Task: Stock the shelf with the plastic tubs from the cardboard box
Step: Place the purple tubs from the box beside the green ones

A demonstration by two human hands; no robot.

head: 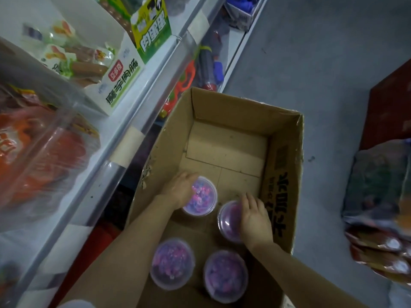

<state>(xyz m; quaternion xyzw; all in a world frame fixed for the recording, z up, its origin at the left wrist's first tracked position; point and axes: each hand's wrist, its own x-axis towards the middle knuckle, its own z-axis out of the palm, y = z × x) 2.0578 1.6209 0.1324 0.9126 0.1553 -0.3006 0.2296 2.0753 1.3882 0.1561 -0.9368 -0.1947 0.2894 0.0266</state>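
An open cardboard box (pixel 282 174) stands on the floor beside the shelf (pixel 124 141). Inside it sit several clear plastic tubs filled with pink and purple bits. My left hand (pixel 180 187) grips the left rim of the far left tub (pixel 203 196). My right hand (pixel 254 216) lies over the right side of the far right tub (pixel 229 221), fingers curled round its lid. Two more tubs rest nearer me, one on the left (pixel 171 263) and one on the right (pixel 225 274). The far half of the box floor is bare.
Display cartons of sausage snacks (pixel 106 70) and an orange packet pile (pixel 33 147) fill the upper shelf at left. Toys (pixel 200 70) lie on the lower shelf behind the box. Wrapped packets (pixel 382 207) sit on the grey floor at right.
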